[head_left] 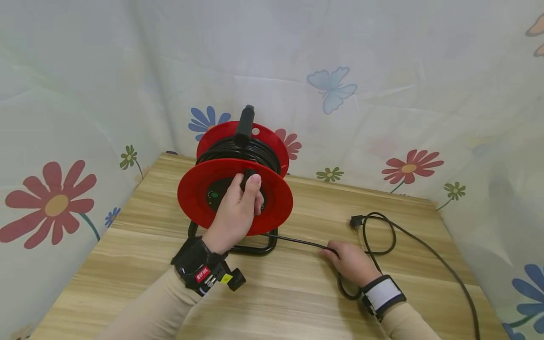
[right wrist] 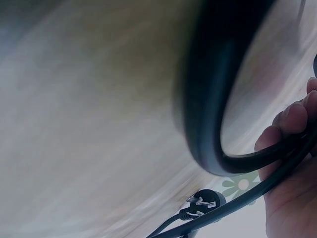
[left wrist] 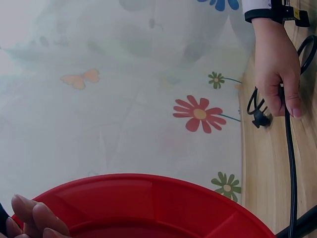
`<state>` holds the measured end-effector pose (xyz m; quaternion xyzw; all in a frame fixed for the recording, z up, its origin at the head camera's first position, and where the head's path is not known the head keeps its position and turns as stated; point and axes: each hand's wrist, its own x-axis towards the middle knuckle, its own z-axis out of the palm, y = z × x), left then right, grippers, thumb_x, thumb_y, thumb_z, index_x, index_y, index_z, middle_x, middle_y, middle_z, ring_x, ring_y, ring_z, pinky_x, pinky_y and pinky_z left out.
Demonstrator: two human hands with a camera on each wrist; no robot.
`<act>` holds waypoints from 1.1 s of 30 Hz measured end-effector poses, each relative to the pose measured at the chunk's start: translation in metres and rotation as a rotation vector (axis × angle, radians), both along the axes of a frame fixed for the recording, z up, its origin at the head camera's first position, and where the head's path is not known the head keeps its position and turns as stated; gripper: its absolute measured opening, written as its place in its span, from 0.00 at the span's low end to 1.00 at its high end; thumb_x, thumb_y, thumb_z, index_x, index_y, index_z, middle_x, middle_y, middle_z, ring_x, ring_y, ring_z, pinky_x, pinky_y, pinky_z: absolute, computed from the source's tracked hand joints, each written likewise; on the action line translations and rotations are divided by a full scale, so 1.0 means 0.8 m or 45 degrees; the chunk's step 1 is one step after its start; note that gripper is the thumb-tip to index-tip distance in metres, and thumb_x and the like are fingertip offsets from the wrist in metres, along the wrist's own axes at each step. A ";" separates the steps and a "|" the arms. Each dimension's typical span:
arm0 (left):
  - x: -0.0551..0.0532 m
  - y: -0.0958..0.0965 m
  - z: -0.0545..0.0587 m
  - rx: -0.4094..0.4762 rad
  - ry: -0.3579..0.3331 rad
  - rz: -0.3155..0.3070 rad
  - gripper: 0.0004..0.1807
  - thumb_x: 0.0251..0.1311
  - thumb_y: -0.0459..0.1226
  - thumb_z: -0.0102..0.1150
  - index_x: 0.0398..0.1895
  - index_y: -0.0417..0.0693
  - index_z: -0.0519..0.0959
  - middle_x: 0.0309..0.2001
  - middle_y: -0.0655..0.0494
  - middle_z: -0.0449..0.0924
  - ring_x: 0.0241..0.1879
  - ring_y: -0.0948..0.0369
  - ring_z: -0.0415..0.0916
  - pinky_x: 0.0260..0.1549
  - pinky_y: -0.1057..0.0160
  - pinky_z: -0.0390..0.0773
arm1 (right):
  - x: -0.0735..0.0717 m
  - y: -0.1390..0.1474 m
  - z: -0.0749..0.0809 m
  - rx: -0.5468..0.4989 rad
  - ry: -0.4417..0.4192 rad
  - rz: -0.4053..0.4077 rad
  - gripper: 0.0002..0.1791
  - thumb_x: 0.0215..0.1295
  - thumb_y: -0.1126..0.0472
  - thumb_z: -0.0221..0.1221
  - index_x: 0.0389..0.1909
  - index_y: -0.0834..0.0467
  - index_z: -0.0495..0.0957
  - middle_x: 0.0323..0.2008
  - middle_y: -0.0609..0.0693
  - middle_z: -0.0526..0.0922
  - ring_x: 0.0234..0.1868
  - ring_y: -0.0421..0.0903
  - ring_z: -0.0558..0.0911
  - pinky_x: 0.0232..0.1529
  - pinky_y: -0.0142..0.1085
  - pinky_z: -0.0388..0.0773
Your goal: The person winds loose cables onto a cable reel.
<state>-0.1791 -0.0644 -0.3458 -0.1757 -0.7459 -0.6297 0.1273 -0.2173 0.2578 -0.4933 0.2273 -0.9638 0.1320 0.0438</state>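
A red cable reel [head_left: 193,198] with black cable wound on its drum stands on a black tube frame [head_left: 255,250]. My left hand [head_left: 235,208] grips the black crank knob [head_left: 248,174] on the reel's near face. To the right, my right hand [head_left: 350,262] holds the black cable [head_left: 297,241], which runs straight from the bottom of the reel into the fingers. Beyond that hand the cable loops loosely on the table. In the right wrist view, the cable crosses the palm and curled fingers [right wrist: 292,119].
The black plug [head_left: 357,222] lies on the wooden table [head_left: 297,293], right of the reel, beside a cable loop [head_left: 393,236]. More cable trails off the near right side. A black carry handle [head_left: 245,125] rises above the drum. Flower-printed cloth [head_left: 263,56] stands behind the table.
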 end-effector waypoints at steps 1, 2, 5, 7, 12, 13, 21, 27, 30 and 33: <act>0.000 0.001 0.000 -0.003 0.001 -0.003 0.18 0.73 0.49 0.37 0.35 0.43 0.65 0.24 0.42 0.72 0.25 0.54 0.70 0.31 0.56 0.72 | 0.000 0.000 -0.001 -0.002 0.003 0.005 0.16 0.66 0.49 0.57 0.20 0.49 0.68 0.15 0.41 0.67 0.17 0.37 0.66 0.19 0.33 0.64; 0.000 0.001 0.000 -0.006 0.003 -0.007 0.18 0.73 0.49 0.37 0.36 0.43 0.65 0.25 0.41 0.72 0.25 0.54 0.70 0.31 0.55 0.73 | -0.001 -0.001 -0.001 -0.005 0.003 0.009 0.16 0.66 0.49 0.57 0.20 0.48 0.68 0.15 0.41 0.66 0.17 0.36 0.65 0.19 0.32 0.64; 0.000 0.002 0.000 -0.013 0.008 -0.014 0.18 0.73 0.48 0.38 0.37 0.42 0.65 0.26 0.37 0.73 0.26 0.54 0.71 0.33 0.54 0.73 | -0.002 -0.003 -0.002 -0.015 0.006 0.015 0.16 0.66 0.49 0.57 0.20 0.48 0.68 0.15 0.41 0.66 0.17 0.36 0.65 0.18 0.32 0.63; 0.000 0.002 -0.001 -0.015 0.011 -0.019 0.17 0.73 0.48 0.38 0.37 0.41 0.64 0.26 0.37 0.73 0.26 0.54 0.70 0.34 0.54 0.74 | -0.002 -0.005 -0.001 -0.016 0.001 0.012 0.16 0.66 0.49 0.57 0.20 0.48 0.68 0.15 0.41 0.66 0.17 0.36 0.65 0.17 0.32 0.63; 0.000 0.006 0.000 -0.015 0.007 -0.023 0.15 0.73 0.46 0.39 0.37 0.42 0.64 0.25 0.43 0.72 0.26 0.55 0.71 0.35 0.54 0.74 | -0.001 -0.009 0.000 -0.017 -0.002 0.013 0.16 0.66 0.50 0.57 0.20 0.48 0.68 0.15 0.41 0.67 0.17 0.36 0.66 0.17 0.32 0.63; 0.000 0.007 0.000 -0.015 0.006 -0.024 0.15 0.73 0.46 0.39 0.37 0.42 0.64 0.25 0.44 0.72 0.26 0.55 0.70 0.35 0.54 0.74 | 0.000 -0.009 0.001 -0.019 0.002 0.015 0.16 0.65 0.50 0.58 0.20 0.48 0.68 0.15 0.41 0.67 0.17 0.36 0.66 0.17 0.32 0.63; 0.001 0.014 -0.002 -0.026 -0.015 -0.051 0.11 0.73 0.43 0.41 0.38 0.44 0.63 0.25 0.47 0.70 0.25 0.55 0.70 0.35 0.54 0.73 | 0.002 -0.017 0.004 -0.034 0.023 0.049 0.16 0.66 0.50 0.58 0.20 0.48 0.68 0.14 0.40 0.66 0.17 0.36 0.66 0.17 0.32 0.63; 0.000 0.017 -0.005 -0.017 -0.017 -0.079 0.10 0.72 0.42 0.42 0.39 0.44 0.62 0.25 0.45 0.70 0.25 0.55 0.69 0.31 0.56 0.72 | 0.001 -0.021 0.004 -0.031 0.029 0.056 0.15 0.66 0.50 0.58 0.20 0.48 0.68 0.14 0.40 0.66 0.17 0.36 0.66 0.18 0.32 0.63; 0.000 0.018 -0.005 -0.017 -0.018 -0.084 0.10 0.72 0.42 0.42 0.39 0.43 0.62 0.24 0.46 0.70 0.25 0.54 0.69 0.30 0.57 0.71 | 0.001 -0.022 0.004 -0.026 0.038 0.057 0.16 0.65 0.50 0.58 0.20 0.48 0.68 0.14 0.40 0.66 0.17 0.36 0.66 0.18 0.32 0.63; 0.001 0.019 -0.005 -0.017 -0.037 -0.083 0.11 0.72 0.43 0.42 0.40 0.44 0.62 0.25 0.47 0.70 0.25 0.55 0.69 0.29 0.58 0.71 | 0.000 -0.023 0.004 -0.025 0.045 0.058 0.16 0.65 0.51 0.58 0.20 0.48 0.68 0.14 0.40 0.66 0.17 0.36 0.66 0.18 0.31 0.63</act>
